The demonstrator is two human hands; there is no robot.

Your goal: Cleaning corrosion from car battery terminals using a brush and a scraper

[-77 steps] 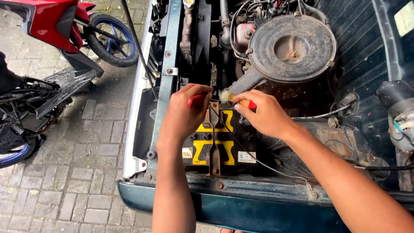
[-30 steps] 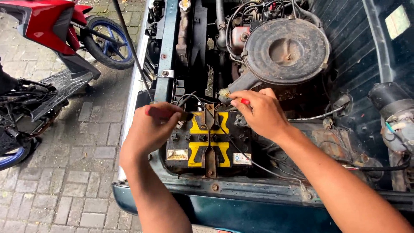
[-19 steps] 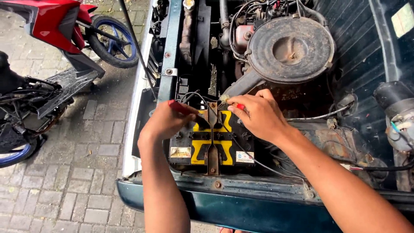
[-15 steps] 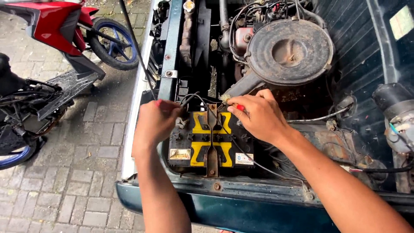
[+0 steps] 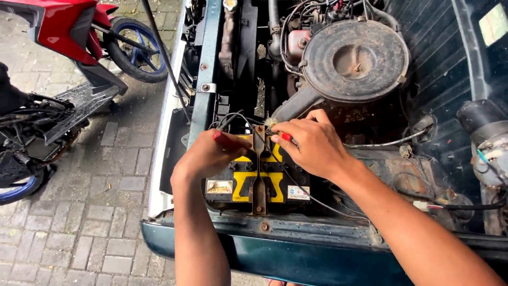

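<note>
A: Your left hand (image 5: 207, 154) is curled shut around a red-handled tool (image 5: 225, 140), over the battery's (image 5: 254, 182) left rear corner. Your right hand (image 5: 312, 145) pinches a second red-tipped piece (image 5: 286, 136) at the far edge; what its tip meets, I cannot tell.

B: Risks?

A: Judgement only: two metal tips close together over the battery top. If one touches the rusty hold-down bracket (image 5: 259, 169) while the other sits on a terminal, you could get a spark. The loose black wires (image 5: 228, 119) behind your left knuckles could snag.

B: Room to move?

A: Tight. The green front crossmember (image 5: 205, 79) hems your left wrist, and the round air cleaner (image 5: 355, 58) and its snout crowd your right. Free space is toward you, over the bumper (image 5: 275, 257). The motorbike (image 5: 63, 47) stands well apart, at left.
</note>
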